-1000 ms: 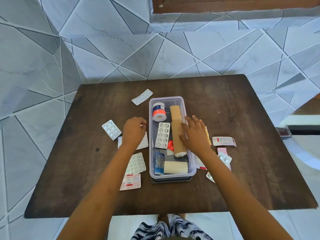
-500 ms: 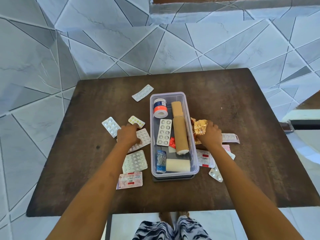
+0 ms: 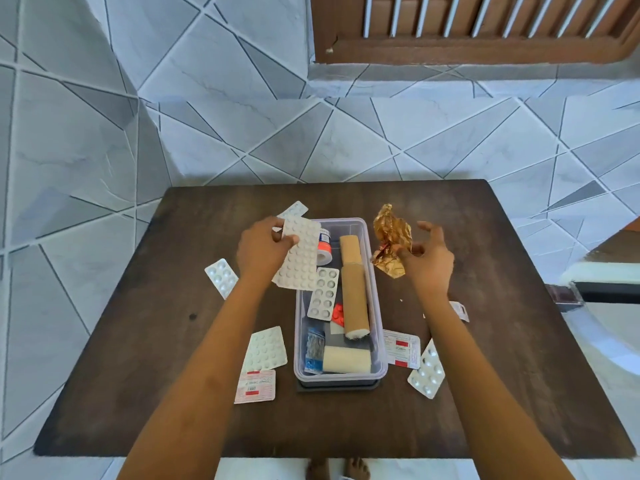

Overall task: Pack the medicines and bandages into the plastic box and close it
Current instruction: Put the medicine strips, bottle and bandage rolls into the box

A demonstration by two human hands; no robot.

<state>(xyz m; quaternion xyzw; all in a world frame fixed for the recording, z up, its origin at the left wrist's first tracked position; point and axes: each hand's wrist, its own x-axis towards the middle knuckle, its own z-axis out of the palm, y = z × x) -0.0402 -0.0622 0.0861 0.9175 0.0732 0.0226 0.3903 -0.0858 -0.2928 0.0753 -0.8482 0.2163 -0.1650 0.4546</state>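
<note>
A clear plastic box (image 3: 381,355) stands open in the middle of the dark table. Inside lie two tan bandage rolls (image 3: 355,299), a white bandage roll (image 3: 346,359), a white jar with a red band (image 3: 324,250), a blister strip (image 3: 323,293), red pills and a blue packet. My left hand (image 3: 263,251) holds a large white blister sheet (image 3: 300,259) raised over the box's far left corner. My right hand (image 3: 427,261) pinches a crumpled gold foil strip (image 3: 391,240) lifted just right of the box.
Loose blister packs lie on the table (image 3: 145,358): one at the left (image 3: 221,278), two at the front left (image 3: 265,349), one behind the box (image 3: 293,210), several to the right (image 3: 426,374). A dark lid (image 3: 337,386) sits under the box. Tiled wall behind.
Both hands have risen off the table. The left one lifted the large white blister sheet toward the box. The right one raised the gold foil strip higher beside the box.
</note>
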